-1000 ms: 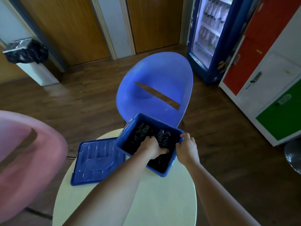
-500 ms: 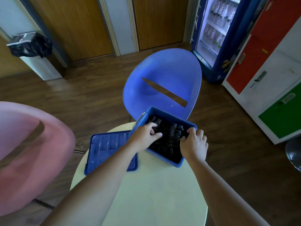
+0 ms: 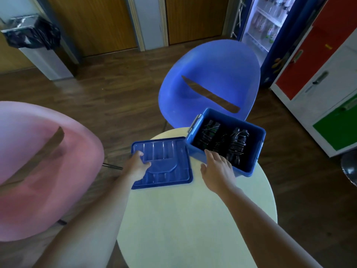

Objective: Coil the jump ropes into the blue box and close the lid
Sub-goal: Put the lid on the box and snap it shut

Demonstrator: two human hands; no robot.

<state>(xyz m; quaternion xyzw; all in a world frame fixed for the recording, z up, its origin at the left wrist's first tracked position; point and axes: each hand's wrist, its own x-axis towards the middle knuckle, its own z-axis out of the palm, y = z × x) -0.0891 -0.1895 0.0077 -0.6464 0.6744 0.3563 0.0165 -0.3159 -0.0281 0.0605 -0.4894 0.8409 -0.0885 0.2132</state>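
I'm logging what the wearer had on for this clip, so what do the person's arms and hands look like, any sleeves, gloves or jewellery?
Both forearms are bare as far as the frame shows, with no sleeves in view. The left hand and right hand wear no gloves, and no watch, bracelet or ring is visible.

— Where is everything sitting?
— The box (image 3: 220,157) is resting on the table (image 3: 193,219), right of centre frame, ropes (image 3: 234,143) lying inside; the lid (image 3: 166,171) is lying just left, under my left hand (image 3: 138,165).

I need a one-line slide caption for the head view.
Left hand on flat blue plastic lid; right hand beside open blue box holding coiled black ropes.
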